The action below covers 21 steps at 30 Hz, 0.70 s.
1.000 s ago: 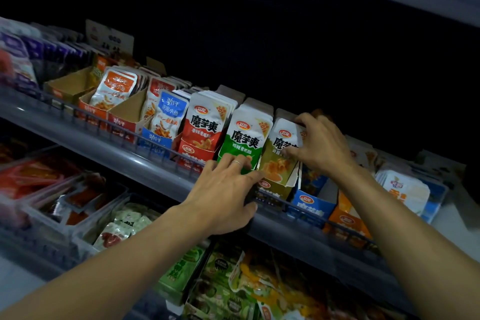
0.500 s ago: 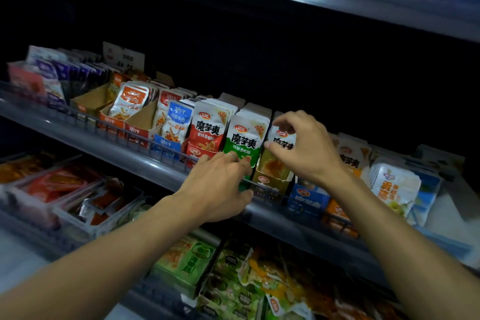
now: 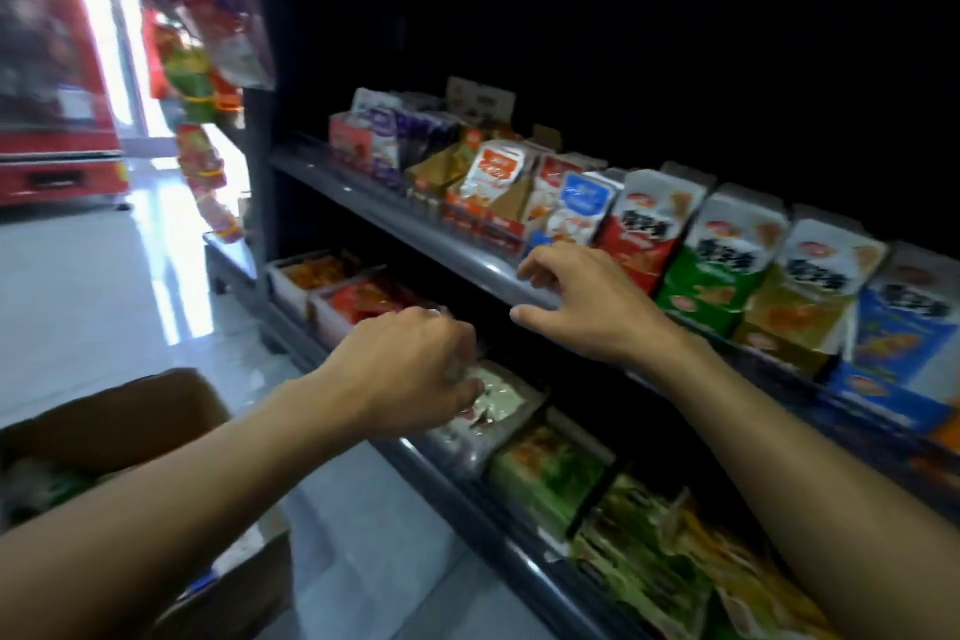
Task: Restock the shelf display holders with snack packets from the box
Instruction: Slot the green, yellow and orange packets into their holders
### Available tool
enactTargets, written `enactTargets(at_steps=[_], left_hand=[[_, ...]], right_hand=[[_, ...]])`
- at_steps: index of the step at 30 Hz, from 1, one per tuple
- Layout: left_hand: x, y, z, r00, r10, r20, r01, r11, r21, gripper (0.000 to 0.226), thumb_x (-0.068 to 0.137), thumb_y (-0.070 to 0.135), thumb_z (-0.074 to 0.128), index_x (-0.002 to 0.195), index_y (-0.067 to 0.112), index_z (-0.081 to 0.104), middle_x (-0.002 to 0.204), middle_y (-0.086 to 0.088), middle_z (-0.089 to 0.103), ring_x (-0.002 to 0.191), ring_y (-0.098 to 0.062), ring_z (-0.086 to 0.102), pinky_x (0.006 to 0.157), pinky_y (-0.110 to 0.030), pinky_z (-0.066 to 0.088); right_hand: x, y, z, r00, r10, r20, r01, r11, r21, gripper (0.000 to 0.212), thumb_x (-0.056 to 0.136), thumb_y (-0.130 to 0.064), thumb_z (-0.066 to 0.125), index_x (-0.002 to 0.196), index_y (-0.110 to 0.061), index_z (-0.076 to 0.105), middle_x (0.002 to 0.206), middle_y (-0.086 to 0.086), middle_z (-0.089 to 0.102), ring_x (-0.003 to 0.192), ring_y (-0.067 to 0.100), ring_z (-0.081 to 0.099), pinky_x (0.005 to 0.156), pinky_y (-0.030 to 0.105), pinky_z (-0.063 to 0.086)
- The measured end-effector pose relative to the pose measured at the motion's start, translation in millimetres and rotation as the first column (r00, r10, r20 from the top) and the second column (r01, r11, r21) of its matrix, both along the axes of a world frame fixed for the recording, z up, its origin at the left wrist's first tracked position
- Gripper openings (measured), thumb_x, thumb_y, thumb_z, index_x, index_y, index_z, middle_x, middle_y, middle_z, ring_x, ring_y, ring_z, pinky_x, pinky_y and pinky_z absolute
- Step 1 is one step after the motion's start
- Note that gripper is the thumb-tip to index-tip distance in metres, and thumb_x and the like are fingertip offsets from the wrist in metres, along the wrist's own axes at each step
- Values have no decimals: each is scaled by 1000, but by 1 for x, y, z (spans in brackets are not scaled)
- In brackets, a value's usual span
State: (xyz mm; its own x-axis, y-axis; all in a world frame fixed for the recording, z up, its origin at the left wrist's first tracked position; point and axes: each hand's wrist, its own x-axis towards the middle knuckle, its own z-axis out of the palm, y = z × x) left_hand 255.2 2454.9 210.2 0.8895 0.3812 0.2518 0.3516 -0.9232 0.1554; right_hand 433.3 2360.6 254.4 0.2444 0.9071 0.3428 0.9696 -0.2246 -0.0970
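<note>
The cardboard box [image 3: 130, 411] stands open on the floor at lower left, with green packets dimly visible inside. Cardboard display holders full of white-topped snack packets line the upper shelf [image 3: 405, 224]: a red one [image 3: 649, 234], a green one [image 3: 722, 270], a yellow one [image 3: 810, 296] and a blue one [image 3: 904, 327]. My right hand [image 3: 587, 307] hovers in front of the shelf edge below the red holder, fingers apart and holding nothing. My left hand [image 3: 410, 374] is lower, fingers curled under, in front of a clear tray of pale green packets [image 3: 493, 395]. Nothing shows in its grip.
The lower shelf carries clear trays of red and orange packets [image 3: 358, 296] and green packs [image 3: 550, 468]. Strips of snacks [image 3: 202, 83] hang at the shelving unit's left end. A red cooler [image 3: 52, 68] stands at far left beyond a pale glossy floor [image 3: 104, 286].
My view has swung left and down, bringing the box and floor into sight. Both hands have left the holders and pulled back and down, the left furthest.
</note>
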Motion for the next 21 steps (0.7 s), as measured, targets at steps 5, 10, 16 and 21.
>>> enactTargets(at_steps=[5,10,16,21], left_hand=[[-70,53,-41,992,121,-18,-122,992,-45,18,88,49,55,92,31,56,94,10,61,87,-14,60,72,-30,51],[-140,99,-105,957,271,-104,-279,958,-66,26,89,53,53,104,32,59,101,10,62,94,-15,60,69,-28,44],[-214,136,-193,892,391,-225,-424,898,-119,30,89,53,52,108,31,58,107,6,64,103,-20,61,77,-32,49],[-258,158,-259,868,460,-186,-481,873,-87,32,86,54,47,95,28,63,93,5,66,89,-20,63,63,-30,37]], right_hand=[[-44,77,-48,988,125,-89,-136,982,-133,32,82,-39,72,108,-22,64,102,-3,62,94,15,60,82,42,52],[-96,152,-110,962,238,-131,-266,924,-274,34,80,-41,73,106,-21,65,100,-1,65,95,20,62,83,37,51],[-158,226,-200,912,321,-253,-400,830,-388,36,83,-39,74,112,-21,65,100,-6,63,92,12,60,84,37,53],[-197,270,-275,881,326,-343,-463,745,-481,35,84,-32,74,115,-20,64,109,-2,67,97,16,61,83,32,51]])
